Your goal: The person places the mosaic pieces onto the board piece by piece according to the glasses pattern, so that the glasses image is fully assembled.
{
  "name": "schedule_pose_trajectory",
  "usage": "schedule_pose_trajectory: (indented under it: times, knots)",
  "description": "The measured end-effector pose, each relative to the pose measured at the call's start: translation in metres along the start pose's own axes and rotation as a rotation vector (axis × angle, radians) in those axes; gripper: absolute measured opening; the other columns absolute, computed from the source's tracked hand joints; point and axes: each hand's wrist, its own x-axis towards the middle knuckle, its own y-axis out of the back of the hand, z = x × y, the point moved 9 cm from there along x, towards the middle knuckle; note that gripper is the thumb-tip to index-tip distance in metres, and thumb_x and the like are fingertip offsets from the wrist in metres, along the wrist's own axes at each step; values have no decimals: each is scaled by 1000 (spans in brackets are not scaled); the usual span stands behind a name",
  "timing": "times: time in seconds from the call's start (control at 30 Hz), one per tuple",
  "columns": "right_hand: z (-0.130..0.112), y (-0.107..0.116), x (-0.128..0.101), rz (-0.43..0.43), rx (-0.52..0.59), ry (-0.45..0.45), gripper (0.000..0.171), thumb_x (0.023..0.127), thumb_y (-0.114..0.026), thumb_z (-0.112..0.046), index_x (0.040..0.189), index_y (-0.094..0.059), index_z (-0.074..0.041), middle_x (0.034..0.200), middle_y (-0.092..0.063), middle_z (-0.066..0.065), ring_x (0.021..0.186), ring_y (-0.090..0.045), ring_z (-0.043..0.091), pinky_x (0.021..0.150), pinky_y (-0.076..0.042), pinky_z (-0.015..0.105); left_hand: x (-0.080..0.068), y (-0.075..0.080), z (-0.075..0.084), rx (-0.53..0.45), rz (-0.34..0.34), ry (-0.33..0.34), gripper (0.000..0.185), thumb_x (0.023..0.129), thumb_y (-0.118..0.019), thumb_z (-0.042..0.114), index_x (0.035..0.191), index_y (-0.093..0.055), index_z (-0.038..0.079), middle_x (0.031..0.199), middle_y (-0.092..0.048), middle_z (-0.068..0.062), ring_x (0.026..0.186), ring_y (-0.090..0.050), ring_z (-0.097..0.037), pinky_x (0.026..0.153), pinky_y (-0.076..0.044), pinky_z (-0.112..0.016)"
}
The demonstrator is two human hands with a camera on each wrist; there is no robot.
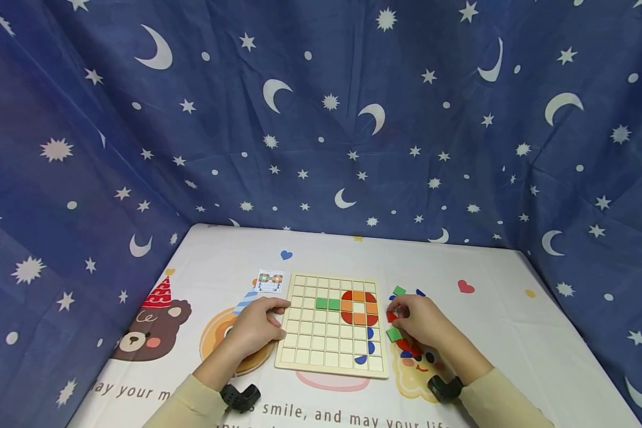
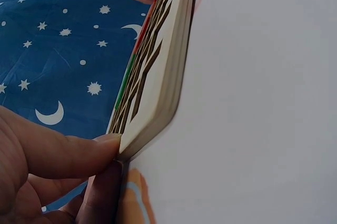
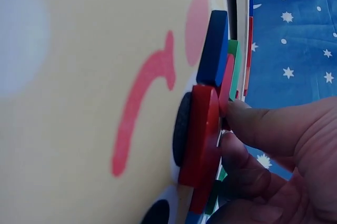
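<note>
A light wooden grid board lies on the table with coloured flat pieces set in its cells. Red corner pieces and orange squares form a ring at its upper right. Two green squares adjoin the ring on the left, and blue half-circles run below it. My left hand rests its thumb and forefinger against the board's left edge. Right of the board, my right hand pinches a red piece at its fingertips, among loose pieces.
A small pattern card lies by the board's upper left corner. Loose green, red and blue pieces lie around the right hand. The printed tablecloth meets a blue star curtain behind.
</note>
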Motion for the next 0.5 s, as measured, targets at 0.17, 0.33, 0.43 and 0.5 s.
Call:
schedule_pose_trajectory:
  times: [0.17,0.33,0.43,0.5]
  knots:
    - [-3,0,1,9,-14,11,21,91,-83,-6,108,-75,-16,86,-59,5,75,-58,18,61,-57,27,0,0,1,-3,0,-3,63,72,-87,-4,131,-76,13,114,-71,-2,83,-61,-14,71,-52,-30]
    - [-7,-2,2,4,-14,6,22,89,-86,-8,105,-74,-17,86,-59,5,77,-58,19,61,-56,28,-1,0,1,-3,0,3,63,72,-87,-5,131,-76,14,114,-71,-2,83,-62,-14,71,-52,-31]
    - [-9,-3,2,2,-18,0,21,89,-87,-9,104,-73,-16,87,-59,5,80,-58,19,62,-57,28,0,0,0,-7,-1,0,63,72,-87,-5,131,-76,14,114,-71,-2,83,-62,-14,71,-52,-31]
    - [-10,-2,2,4,-22,-5,21,90,-86,-10,104,-72,-16,87,-59,5,80,-58,19,63,-56,28,0,0,0,-9,-3,-2,63,72,-87,-5,131,-76,14,114,-71,-2,83,-62,-14,71,-52,-31]
